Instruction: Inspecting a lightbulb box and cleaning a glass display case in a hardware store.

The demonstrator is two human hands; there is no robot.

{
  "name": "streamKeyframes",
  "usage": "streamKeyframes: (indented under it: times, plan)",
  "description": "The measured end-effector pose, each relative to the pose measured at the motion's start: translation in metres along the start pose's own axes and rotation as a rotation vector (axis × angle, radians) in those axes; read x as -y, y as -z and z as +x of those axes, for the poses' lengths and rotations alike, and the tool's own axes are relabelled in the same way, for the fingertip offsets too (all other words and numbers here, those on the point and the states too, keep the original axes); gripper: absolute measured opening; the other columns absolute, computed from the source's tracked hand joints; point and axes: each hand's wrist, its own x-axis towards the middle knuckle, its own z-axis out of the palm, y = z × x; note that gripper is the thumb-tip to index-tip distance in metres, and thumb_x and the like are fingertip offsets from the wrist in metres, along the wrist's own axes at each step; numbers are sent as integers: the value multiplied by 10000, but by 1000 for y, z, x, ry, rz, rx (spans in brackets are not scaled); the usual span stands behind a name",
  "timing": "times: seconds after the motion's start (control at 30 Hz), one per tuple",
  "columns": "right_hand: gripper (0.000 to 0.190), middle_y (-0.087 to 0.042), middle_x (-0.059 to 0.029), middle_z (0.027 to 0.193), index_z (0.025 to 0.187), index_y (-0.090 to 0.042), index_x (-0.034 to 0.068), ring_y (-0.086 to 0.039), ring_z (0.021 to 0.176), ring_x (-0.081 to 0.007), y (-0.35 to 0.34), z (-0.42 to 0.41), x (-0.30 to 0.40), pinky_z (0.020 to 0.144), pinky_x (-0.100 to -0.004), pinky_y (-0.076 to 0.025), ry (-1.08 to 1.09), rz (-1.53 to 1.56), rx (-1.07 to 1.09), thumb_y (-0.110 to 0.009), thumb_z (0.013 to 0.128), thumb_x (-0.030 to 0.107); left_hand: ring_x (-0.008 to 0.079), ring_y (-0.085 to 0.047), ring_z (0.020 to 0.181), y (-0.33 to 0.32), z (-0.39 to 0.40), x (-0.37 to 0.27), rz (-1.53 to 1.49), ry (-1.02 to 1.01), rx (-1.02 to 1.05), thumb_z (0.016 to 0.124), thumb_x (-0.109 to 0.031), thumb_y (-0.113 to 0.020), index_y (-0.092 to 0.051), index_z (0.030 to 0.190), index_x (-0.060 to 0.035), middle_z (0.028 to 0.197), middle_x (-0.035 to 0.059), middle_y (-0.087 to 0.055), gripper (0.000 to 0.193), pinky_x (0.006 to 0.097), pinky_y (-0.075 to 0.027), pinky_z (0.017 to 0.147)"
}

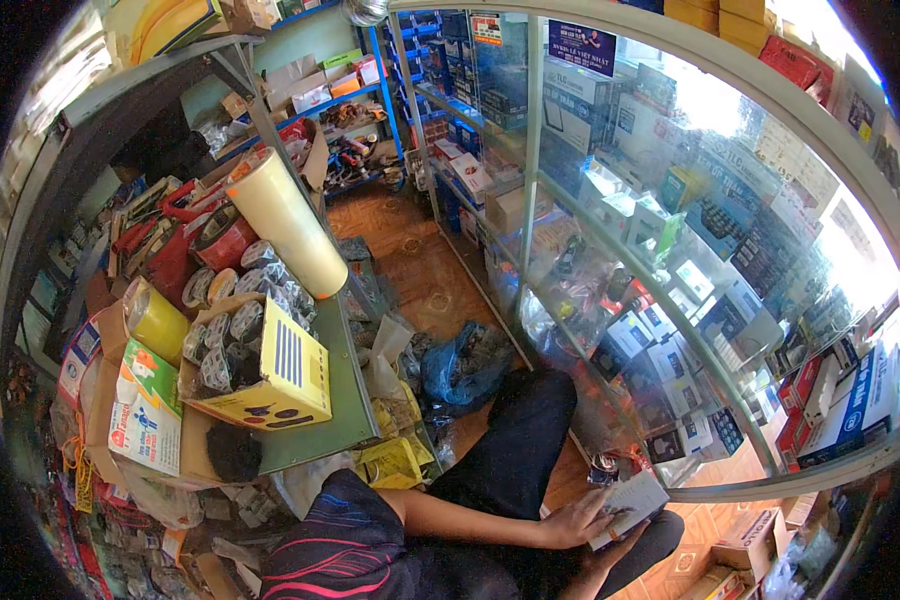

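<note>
A small white cardboard box with printing on it is held low over my bent legs, close to the foot of the glass display cabinet. The fingers of my left hand lie on its left side and upper face. From below, my right hand supports the box's lower edge; part of that hand is hidden behind the box. My black trousers show on both sides of the box.
A glass display cabinet full of boxed goods runs along the right. On the left, a green shelf carries a large tape roll and a yellow carton. A blue plastic bag lies on the tiled floor; an open carton stands lower right.
</note>
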Motion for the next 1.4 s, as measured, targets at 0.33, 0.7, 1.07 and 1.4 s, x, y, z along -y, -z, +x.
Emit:
streamKeyframes:
  times: [0.33,0.7,1.07,1.4]
  plan:
    - [549,-665,-84,1198,1370,-594,-16,-623,1040,-178,-17,-17,-15,900,-338,-521,-64,-1181,42,-760,939,281,452,-699,1109,102,123,-4,188,153,-42,1085,-258,-502,-489,1435,94,1437,293,-566,497,496,-601,890]
    - [867,-704,-136,1232,1449,-541,-59,-659,1140,-217,-58,-26,-19,994,-339,-508,560,-1339,71,-905,815,406,440,-489,1414,98,83,-25,475,-349,611,1097,-356,-456,-546,1460,-10,1516,286,-491,510,518,-426,1161]
    - [1003,-703,-231,1305,1424,-565,-77,-699,1157,-277,-44,-36,-24,1001,-418,-549,713,-1456,170,-979,673,443,470,-298,1547,106,83,-40,473,-254,469,1101,-363,-455,-402,1546,68,1639,318,-333,621,563,-250,1274]
    - [946,-727,-213,1216,1375,-568,-86,-730,1050,-320,-58,-52,-15,904,-408,-576,976,-1568,248,-967,713,459,429,-430,1487,130,87,-79,208,-216,412,1100,-237,-468,-476,1529,-20,1576,243,-483,481,519,-352,1224]
